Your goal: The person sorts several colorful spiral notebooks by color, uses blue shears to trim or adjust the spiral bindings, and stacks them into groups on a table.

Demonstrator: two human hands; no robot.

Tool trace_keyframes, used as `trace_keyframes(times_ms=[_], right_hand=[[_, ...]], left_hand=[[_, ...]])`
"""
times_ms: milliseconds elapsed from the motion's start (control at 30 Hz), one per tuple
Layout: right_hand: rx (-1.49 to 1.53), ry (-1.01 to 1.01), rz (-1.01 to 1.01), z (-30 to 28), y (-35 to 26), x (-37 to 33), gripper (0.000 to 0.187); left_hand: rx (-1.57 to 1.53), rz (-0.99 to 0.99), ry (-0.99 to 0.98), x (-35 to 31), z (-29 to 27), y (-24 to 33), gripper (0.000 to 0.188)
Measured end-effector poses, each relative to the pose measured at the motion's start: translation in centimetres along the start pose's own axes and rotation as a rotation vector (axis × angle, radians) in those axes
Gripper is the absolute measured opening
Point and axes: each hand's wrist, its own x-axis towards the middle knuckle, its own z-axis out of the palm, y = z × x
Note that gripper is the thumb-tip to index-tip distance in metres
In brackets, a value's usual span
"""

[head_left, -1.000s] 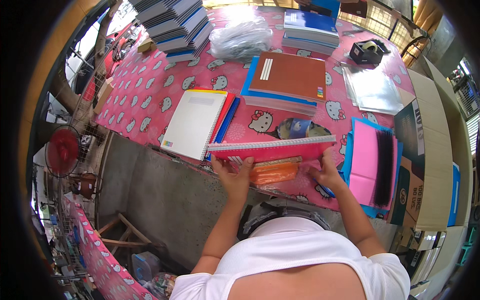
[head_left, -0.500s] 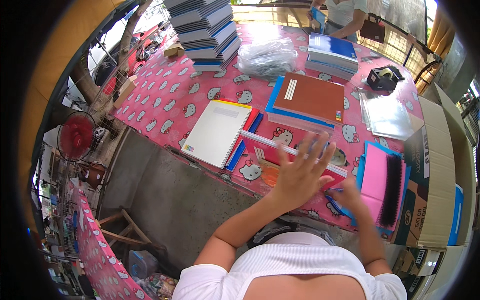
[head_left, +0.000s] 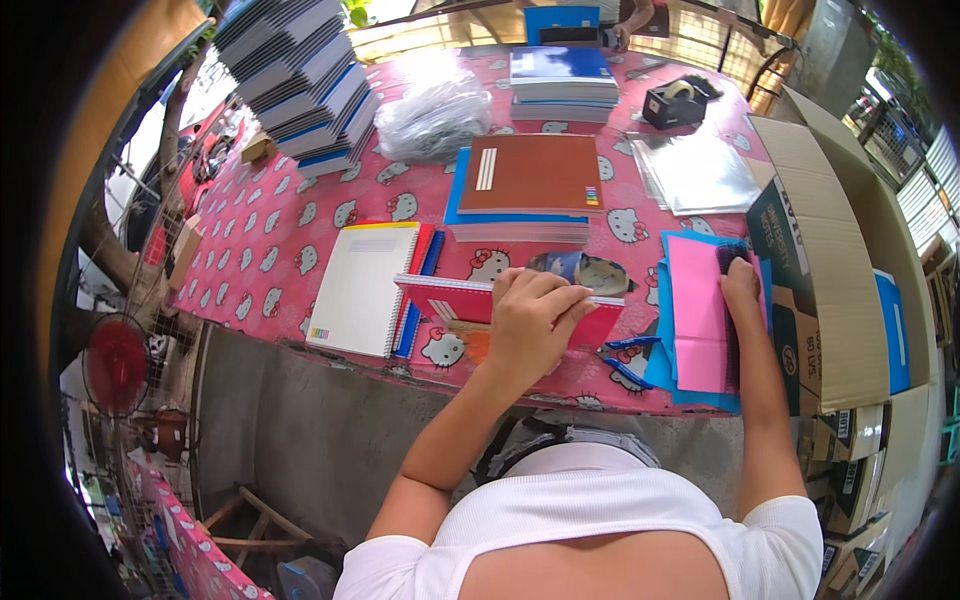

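Observation:
My left hand [head_left: 535,318] grips the upper edge of a red notebook [head_left: 598,326], which stands on its long side with the white, hole-punched edge up. My right hand [head_left: 740,282] reaches to the right, its fingers closed on the far end of a bundle of black plastic binding coils [head_left: 732,345]. Those coils lie on a pink sheet [head_left: 697,310] with blue sheets [head_left: 664,375] under it. Between the two hands rests a blue-handled hand tool, seemingly pliers [head_left: 630,368]. Behind the red notebook sits a patterned roundish object [head_left: 590,272], partly hidden.
White spiral notebook [head_left: 365,285] on coloured ones, left; brown-topped stack [head_left: 545,175] ahead. Farther back: tall notebook stack [head_left: 310,90], plastic bags [head_left: 435,115], blue notebooks [head_left: 563,80], tape dispenser [head_left: 678,102], clear sheets [head_left: 700,172]. Cardboard box [head_left: 840,260], right. Another person's hand [head_left: 630,30], far side.
My left hand has gone from spread fingers over the red notebook to gripping its top edge. My right hand has moved away from the pliers to the black coils. The view has shifted.

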Motion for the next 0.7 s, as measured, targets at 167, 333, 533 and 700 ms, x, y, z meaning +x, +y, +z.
trace_keyframes(times_ms=[167,333,533,700], right_hand=[[0.084,-0.015,-0.009,-1.4,0.4,0.2,0.019],[0.574,0.343,-0.461,-6.7,-4.4,-6.2,0.031],[1.102,-0.024,-0.628,-15.6,-12.5,-17.0,0.030],[1.032,0.012,-0.657,-16.0,-13.0,-16.8,0.022]], left_hand=[[-0.002,-0.025,-0.057,0.0,-0.2,0.6,0.012],[0.007,-0.009,-0.052,-0.5,-0.2,0.7,0.011],[-0.017,-0.019,-0.070,-0.8,0.0,0.6,0.008],[-0.024,-0.035,-0.067,-0.6,-0.4,1.3,0.014]])
